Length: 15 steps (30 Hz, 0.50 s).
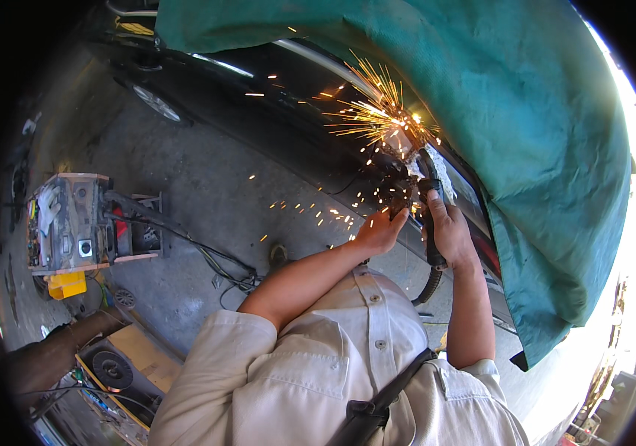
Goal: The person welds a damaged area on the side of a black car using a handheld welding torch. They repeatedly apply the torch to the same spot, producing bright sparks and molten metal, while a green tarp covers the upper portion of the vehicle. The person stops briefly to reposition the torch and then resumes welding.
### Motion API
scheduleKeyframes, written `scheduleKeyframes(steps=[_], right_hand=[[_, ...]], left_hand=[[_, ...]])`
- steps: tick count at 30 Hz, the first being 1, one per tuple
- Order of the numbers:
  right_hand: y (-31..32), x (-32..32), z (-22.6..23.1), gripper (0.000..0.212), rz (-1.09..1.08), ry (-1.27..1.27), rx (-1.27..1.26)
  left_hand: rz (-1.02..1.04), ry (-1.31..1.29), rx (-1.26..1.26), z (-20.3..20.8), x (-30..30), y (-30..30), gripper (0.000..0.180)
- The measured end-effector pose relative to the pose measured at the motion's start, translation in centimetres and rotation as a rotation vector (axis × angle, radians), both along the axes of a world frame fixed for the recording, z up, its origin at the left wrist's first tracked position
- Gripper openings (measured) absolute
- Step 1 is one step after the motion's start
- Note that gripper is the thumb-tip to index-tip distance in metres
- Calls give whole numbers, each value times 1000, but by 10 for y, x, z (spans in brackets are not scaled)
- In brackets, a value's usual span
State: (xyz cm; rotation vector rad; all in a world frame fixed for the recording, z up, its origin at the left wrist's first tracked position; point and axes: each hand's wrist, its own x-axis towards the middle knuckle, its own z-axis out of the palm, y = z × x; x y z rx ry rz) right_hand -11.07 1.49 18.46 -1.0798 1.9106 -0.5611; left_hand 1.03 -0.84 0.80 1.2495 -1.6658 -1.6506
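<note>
The right hand (452,229) grips the torch (431,241) lengthwise, pointing forward toward the sparks (401,123); what the left hand (380,232) holds cannot be told.

Brilliant orange sparks (386,113), white glare at right, black fisheye vignetting.

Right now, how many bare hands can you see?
2. The left hand is below the bright sparks; the right hand is to its right, gripping a black handle. Some fingers are hidden, but both hands show.
</note>
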Motion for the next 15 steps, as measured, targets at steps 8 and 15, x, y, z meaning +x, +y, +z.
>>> scheduleKeyframes(steps=[8, 15], right_hand=[[1, 1, 2, 64, -14, 1, -13], [0, 4, 6, 63, 18, 28, -3]], left_hand=[[-6, -1, 34, 12, 6, 1, 60], [13, 36, 37, 12, 5, 2, 59]])
